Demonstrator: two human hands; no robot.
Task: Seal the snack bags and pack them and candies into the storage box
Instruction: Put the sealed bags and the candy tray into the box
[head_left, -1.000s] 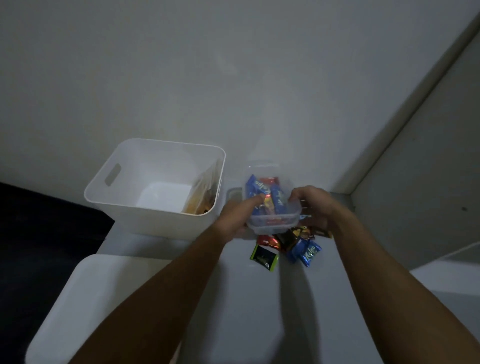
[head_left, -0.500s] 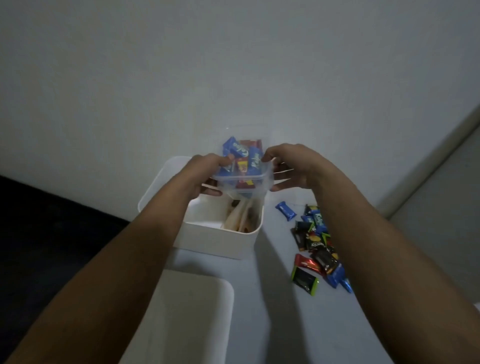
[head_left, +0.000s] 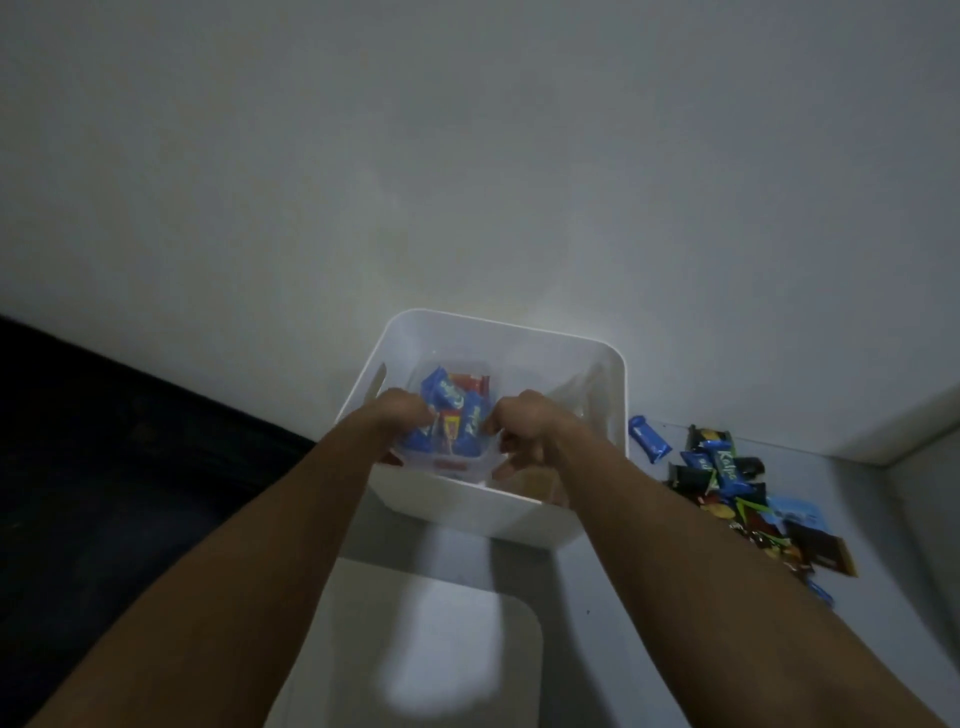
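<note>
A white storage box (head_left: 613, 374) stands against the wall. Inside its opening I hold a small clear plastic container (head_left: 452, 462) filled with blue and red wrapped candies (head_left: 452, 410). My left hand (head_left: 402, 418) grips the container's left edge and my right hand (head_left: 524, 426) grips its right edge. A clear snack bag (head_left: 584, 395) leans against the box's right inner wall, partly hidden by my right arm. A pile of loose wrapped candies (head_left: 737, 488) lies on the table to the right of the box.
A white lid (head_left: 431, 649) lies flat on the table in front of the box, between my forearms. The wall rises directly behind the box. A dark area lies beyond the table's left edge.
Both hands lifted the candy container from the table at the right, carried it left over the storage box, and lowered it into the box opening.
</note>
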